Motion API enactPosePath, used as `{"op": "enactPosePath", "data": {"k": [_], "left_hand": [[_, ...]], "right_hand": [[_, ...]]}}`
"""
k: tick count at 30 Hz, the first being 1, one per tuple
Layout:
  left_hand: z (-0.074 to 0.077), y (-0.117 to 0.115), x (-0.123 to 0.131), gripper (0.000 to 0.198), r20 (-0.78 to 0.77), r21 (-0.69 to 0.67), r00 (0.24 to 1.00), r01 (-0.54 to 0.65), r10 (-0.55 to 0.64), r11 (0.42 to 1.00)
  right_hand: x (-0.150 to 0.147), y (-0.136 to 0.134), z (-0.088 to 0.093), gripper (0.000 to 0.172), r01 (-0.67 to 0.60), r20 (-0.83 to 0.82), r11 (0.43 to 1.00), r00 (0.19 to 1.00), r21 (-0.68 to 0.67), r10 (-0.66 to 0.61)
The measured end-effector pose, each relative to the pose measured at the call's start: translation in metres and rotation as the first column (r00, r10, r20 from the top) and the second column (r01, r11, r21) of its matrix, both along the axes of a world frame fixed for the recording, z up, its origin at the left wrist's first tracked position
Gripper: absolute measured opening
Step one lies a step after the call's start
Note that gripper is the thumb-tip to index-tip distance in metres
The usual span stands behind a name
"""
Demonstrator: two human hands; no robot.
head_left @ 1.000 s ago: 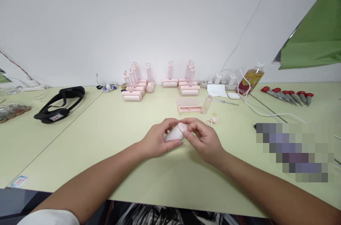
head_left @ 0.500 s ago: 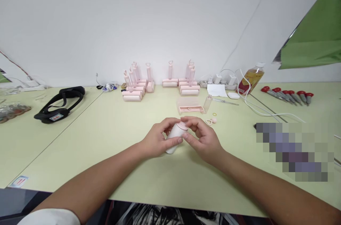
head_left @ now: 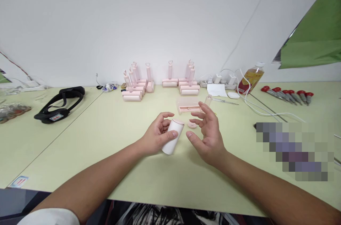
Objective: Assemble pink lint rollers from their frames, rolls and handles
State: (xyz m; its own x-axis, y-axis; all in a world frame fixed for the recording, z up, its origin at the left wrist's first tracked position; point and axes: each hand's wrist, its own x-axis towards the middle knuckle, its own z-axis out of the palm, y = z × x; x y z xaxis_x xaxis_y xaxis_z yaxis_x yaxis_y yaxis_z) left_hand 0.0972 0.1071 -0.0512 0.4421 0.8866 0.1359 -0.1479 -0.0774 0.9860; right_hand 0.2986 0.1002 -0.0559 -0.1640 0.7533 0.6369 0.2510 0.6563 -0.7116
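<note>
My left hand (head_left: 156,136) is wrapped round a white roll (head_left: 169,146) with a pink end cap (head_left: 178,122), tilted with the pink end up and to the right. It looks like a lint roller refill. To its right, my right hand (head_left: 210,138) is open, fingers spread and curved, apart from the roll. A round pink piece (head_left: 192,125) shows just left of its fingers; whether it touches them I cannot tell. Behind the hand lies an opened pink case (head_left: 182,108) beside a clear tube-shaped handle (head_left: 209,98), both partly covered by my fingers.
Assembled pink rollers stand upright in a left group (head_left: 132,96) and a right group (head_left: 189,91) along the wall. Tweezers (head_left: 226,102), white paper (head_left: 217,90), a drink bottle (head_left: 250,78), cables and red-capped tools (head_left: 290,94) lie right; a black head strap (head_left: 60,104) lies left.
My right hand has come off the pink end of the roll and opened, moving right. My left hand keeps the roll, shifted slightly left. The round pink piece now shows between my hands.
</note>
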Motion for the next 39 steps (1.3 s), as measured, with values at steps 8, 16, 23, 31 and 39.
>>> {"op": "enactPosePath", "data": {"k": [8,16,23,31,39], "left_hand": [[0.000,0.002,0.002,0.055,-0.021,0.003,1.000,-0.015,0.015,1.000],[-0.001,0.015,-0.004,0.054,-0.224,0.173,0.900,-0.342,0.375,0.924],[0.002,0.016,-0.014,0.031,-0.709,0.306,0.627,-0.139,0.323,0.942],[0.001,0.015,-0.017,0.041,-0.794,0.455,0.479,0.059,0.374,0.889],[-0.001,0.016,-0.017,0.038,-0.719,0.489,0.585,0.039,0.376,0.872]], "right_hand": [[0.007,0.003,0.006,0.042,-0.039,0.169,0.988,0.984,-0.149,0.064],[0.019,0.032,0.006,0.037,0.298,0.671,0.942,0.731,-0.155,-0.121],[0.022,0.038,0.000,0.036,0.277,0.791,0.930,0.612,-0.243,0.024],[0.019,0.038,-0.002,0.037,0.263,0.764,0.930,0.645,-0.255,0.028],[0.011,0.034,0.000,0.021,0.159,0.664,0.956,0.746,-0.247,0.047]]}}
